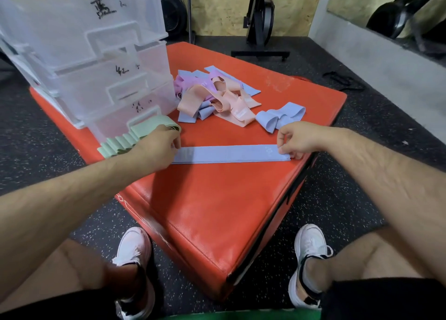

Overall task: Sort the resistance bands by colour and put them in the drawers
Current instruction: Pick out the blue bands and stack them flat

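A flat stack of blue resistance bands [229, 153] lies stretched across the red mat [217, 211]. My left hand [156, 148] pinches its left end and my right hand [296, 139] pinches its right end. Behind it sits a mixed pile of pink, blue and purple bands [217, 95]. One more blue band [280, 117] lies crumpled just above my right hand. A row of green bands [135, 136] rests beside my left hand, against the clear plastic drawer unit [96, 61] with handwritten labels.
The mat sits on a dark speckled gym floor [337, 199]. An exercise bike stand [260, 30] is behind the mat, and a black strap [342, 81] lies on the floor at right. My feet in white shoes [135, 252] flank the mat's near corner.
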The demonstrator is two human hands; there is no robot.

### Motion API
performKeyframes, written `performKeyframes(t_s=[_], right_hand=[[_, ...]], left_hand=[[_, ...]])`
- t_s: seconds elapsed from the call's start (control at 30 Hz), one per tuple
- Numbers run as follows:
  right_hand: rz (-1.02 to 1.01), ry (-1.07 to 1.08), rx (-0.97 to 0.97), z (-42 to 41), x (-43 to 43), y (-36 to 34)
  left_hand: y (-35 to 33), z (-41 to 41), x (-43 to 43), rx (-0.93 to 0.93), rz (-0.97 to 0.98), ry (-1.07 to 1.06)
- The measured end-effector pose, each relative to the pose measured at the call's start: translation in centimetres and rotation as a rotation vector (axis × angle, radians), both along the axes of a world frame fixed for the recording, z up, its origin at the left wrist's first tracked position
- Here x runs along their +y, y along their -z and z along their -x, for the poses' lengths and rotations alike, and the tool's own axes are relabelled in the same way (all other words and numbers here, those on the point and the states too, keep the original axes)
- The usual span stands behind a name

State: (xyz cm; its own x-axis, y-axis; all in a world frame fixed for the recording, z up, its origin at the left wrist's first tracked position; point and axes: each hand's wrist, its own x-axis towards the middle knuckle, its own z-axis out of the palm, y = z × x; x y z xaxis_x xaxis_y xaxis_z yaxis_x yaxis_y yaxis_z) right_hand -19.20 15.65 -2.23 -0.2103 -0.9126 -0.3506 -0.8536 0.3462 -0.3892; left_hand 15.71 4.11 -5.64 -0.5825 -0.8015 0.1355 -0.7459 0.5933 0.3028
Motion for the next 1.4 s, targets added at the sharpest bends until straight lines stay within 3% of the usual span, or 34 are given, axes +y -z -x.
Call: performKeyframes(t_s=[0.23,0.43,0.6,0.8,0.87,1.07,1.4], right_hand=[[0.005,-0.089,0.26,-1.4,-0.4,-1.5],[0.21,-0.185,0.151,-4.7,-4.0,-2.0],[0.179,-0.193,0.217,-4.7,-7.5,-3.5],[0.026,-0.017,0.324,-0.9,-7.9,-1.7],[0.047,0.008,0.268,0.1,-7.5,-0.5],[0.369,0.112,0.053,1.4,-7.2,-1.6],[0.746,0.183,-0.393,-2.0,-6.8,-6.3]], left_hand=[[-1.0,0.6,0.3,-0.182,0.034,-0.006],[-2.8,3.8,-1.2,-0.171,0.072,0.024],[-3.2,7.5,-2.3,-0.115,0.037,0.105],[-3.0,13.1,-1.8,-0.073,-0.066,0.227],[-2.8,14.6,-1.3,-0.075,-0.077,0.265],[-3.0,16.6,-1.2,-0.029,-0.159,0.271],[-7.3,14.8,-1.1,0.605,-0.307,0.074]])
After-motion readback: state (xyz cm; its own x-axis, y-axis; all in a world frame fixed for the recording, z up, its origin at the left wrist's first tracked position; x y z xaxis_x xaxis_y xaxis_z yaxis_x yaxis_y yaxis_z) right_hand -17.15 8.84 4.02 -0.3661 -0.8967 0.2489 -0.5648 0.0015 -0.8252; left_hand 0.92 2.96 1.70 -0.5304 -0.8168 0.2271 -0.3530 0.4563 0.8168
